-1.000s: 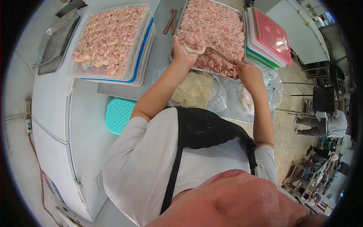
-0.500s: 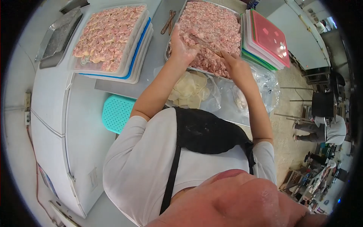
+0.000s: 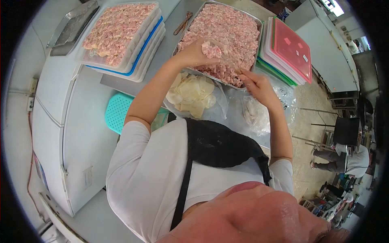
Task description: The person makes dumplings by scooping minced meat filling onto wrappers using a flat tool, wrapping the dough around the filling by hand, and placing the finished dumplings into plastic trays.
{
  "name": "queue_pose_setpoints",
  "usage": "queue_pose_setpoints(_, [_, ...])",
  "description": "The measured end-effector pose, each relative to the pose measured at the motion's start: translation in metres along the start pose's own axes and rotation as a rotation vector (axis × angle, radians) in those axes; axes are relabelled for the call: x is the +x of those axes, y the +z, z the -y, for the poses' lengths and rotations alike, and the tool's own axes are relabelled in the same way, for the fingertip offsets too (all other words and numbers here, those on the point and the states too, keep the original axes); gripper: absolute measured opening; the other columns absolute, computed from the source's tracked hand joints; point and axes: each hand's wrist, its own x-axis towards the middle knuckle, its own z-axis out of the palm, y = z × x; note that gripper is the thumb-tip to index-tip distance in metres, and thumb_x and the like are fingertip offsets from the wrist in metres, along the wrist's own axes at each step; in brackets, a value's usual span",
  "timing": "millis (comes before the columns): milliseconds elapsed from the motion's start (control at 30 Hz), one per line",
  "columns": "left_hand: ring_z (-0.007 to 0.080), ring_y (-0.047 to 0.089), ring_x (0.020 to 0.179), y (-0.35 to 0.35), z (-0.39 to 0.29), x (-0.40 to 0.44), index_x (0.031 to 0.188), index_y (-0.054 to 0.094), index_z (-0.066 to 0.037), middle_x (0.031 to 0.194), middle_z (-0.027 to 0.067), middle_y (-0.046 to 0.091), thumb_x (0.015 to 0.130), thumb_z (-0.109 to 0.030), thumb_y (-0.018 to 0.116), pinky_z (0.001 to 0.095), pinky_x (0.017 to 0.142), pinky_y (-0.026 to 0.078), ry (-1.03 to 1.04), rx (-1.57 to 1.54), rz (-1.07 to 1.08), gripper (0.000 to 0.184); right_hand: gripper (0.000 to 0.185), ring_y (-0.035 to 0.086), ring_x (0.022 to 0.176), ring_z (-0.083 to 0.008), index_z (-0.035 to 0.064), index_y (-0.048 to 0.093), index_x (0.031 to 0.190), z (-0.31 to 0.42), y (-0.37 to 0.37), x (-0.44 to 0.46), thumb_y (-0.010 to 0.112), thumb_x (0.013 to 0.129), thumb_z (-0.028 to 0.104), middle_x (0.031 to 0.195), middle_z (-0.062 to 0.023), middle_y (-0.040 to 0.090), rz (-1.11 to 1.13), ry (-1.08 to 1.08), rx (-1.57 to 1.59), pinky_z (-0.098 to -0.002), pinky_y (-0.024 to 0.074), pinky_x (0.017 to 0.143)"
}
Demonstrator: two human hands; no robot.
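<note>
My left hand (image 3: 195, 54) is closed around a small portion of pinkish minced meat (image 3: 212, 50), over the near left part of a metal tray (image 3: 260, 25). Whether a wrapper lies under that portion I cannot tell. Minced meat (image 3: 227, 24) fills the tray. My right hand (image 3: 259, 86), at the tray's near right corner, grips a thin stick-like spatula (image 3: 238, 71); its tip is blurred against the meat. Below the tray, pale round dough wrappers (image 3: 192, 94) lie spread on clear plastic.
Stacked plastic containers (image 3: 139, 48) at left hold rows of meat-filled pieces on top. Coloured lids (image 3: 291, 48) are piled right of the tray. Brown sticks (image 3: 183, 23) lie left of it. A clear plastic bag (image 3: 255, 113) and turquoise perforated stool (image 3: 117, 112) are nearby. Another person (image 3: 352, 160) stands far right.
My left hand has come lower and turned, bringing the meat portion into view. My right hand has moved down and slightly right with the spatula, away from the left hand.
</note>
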Motion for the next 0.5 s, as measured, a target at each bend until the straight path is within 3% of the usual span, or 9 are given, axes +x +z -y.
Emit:
queue_pose_setpoints(67, [0.0281, 0.056, 0.11, -0.004, -0.012, -0.002, 0.115, 0.062, -0.008, 0.117, 0.0134, 0.061, 0.066, -0.025, 0.08, 0.0362, 0.098, 0.041, 0.156, -0.034, 0.077, 0.055, 0.033, 0.043, 0.058, -0.0054, 0.0036, 0.063, 0.116, -0.014, 0.0, 0.003, 0.055, 0.095, 0.028, 0.066, 0.0019, 0.05, 0.141, 0.056, 0.076, -0.0227, 0.0395, 0.053])
queue_pose_setpoints(167, [0.0306, 0.056, 0.11, -0.015, -0.055, -0.011, 0.117, 0.061, -0.007, 0.122, 0.0156, 0.058, 0.067, -0.029, 0.079, 0.0364, 0.097, 0.042, 0.109, 0.073, 0.282, 0.057, 0.032, 0.053, 0.065, -0.0116, 0.0056, 0.063, 0.116, -0.05, 0.006, 0.013, 0.057, 0.094, 0.027, 0.077, -0.006, 0.06, 0.25, 0.084, 0.077, -0.0275, 0.045, 0.061])
queue_pose_setpoints(200, [0.0309, 0.056, 0.11, -0.01, -0.053, -0.011, 0.117, 0.062, -0.008, 0.121, 0.0155, 0.058, 0.068, -0.03, 0.079, 0.036, 0.097, 0.042, 0.072, 0.099, 0.264, 0.056, 0.031, 0.058, 0.067, -0.0145, 0.0064, 0.063, 0.116, -0.062, 0.007, 0.017, 0.057, 0.093, 0.027, 0.081, -0.0097, 0.064, 0.27, 0.083, 0.059, -0.0297, 0.0471, 0.064])
queue_pose_setpoints(300, [0.0312, 0.056, 0.11, 0.007, -0.045, -0.009, 0.119, 0.06, -0.008, 0.119, 0.0158, 0.059, 0.069, -0.031, 0.077, 0.0348, 0.097, 0.042, -0.119, 0.054, 0.185, 0.058, 0.029, 0.064, 0.073, -0.022, 0.0081, 0.065, 0.112, -0.08, -0.002, 0.031, 0.058, 0.091, 0.026, 0.089, -0.0134, 0.067, 0.061, -0.256, -0.07, -0.0314, 0.0493, 0.067])
queue_pose_setpoints(333, [0.0309, 0.056, 0.111, 0.008, -0.046, -0.007, 0.122, 0.057, -0.008, 0.118, 0.0163, 0.059, 0.07, -0.032, 0.077, 0.0344, 0.096, 0.043, -0.237, -0.045, 0.14, 0.061, 0.028, 0.065, 0.078, -0.0304, 0.0123, 0.062, 0.115, -0.077, -0.007, 0.032, 0.057, 0.09, 0.025, 0.09, -0.0152, 0.067, -0.074, -0.33, -0.32, -0.0369, 0.0511, 0.066])
queue_pose_setpoints(433, [0.0262, 0.06, 0.097, 0.025, -0.018, 0.001, 0.117, 0.058, -0.005, 0.101, 0.0129, 0.065, 0.07, -0.032, 0.076, 0.0335, 0.088, 0.047, -0.5, -0.049, -0.026, 0.057, 0.03, 0.064, 0.077, -0.033, 0.0162, 0.058, 0.12, -0.048, 0.008, 0.018, 0.055, 0.091, 0.023, 0.086, -0.0139, 0.065, -0.315, -0.259, -0.558, -0.0422, 0.0512, 0.063])
queue_pose_setpoints(467, [0.0241, 0.063, 0.09, 0.035, 0.002, 0.004, 0.113, 0.06, -0.003, 0.094, 0.011, 0.067, 0.07, -0.031, 0.075, 0.0332, 0.084, 0.048, -0.574, -0.004, -0.086, 0.053, 0.033, 0.064, 0.078, -0.0331, 0.019, 0.053, 0.124, -0.047, 0.014, 0.014, 0.052, 0.092, 0.025, 0.086, -0.0131, 0.064, -0.31, -0.337, -0.577, -0.0443, 0.0502, 0.059])
queue_pose_setpoints(500, [0.0232, 0.062, 0.092, 0.04, 0.027, 0.01, 0.122, 0.05, -0.003, 0.1, 0.0129, 0.065, 0.072, -0.03, 0.074, 0.0338, 0.083, 0.049, -0.331, 0.035, 0.028, 0.062, 0.033, 0.064, 0.078, -0.0336, 0.0192, 0.053, 0.124, -0.065, 0.02, 0.024, 0.052, 0.092, 0.027, 0.087, -0.0138, 0.064, -0.272, -0.308, -0.599, -0.0445, 0.0502, 0.059])
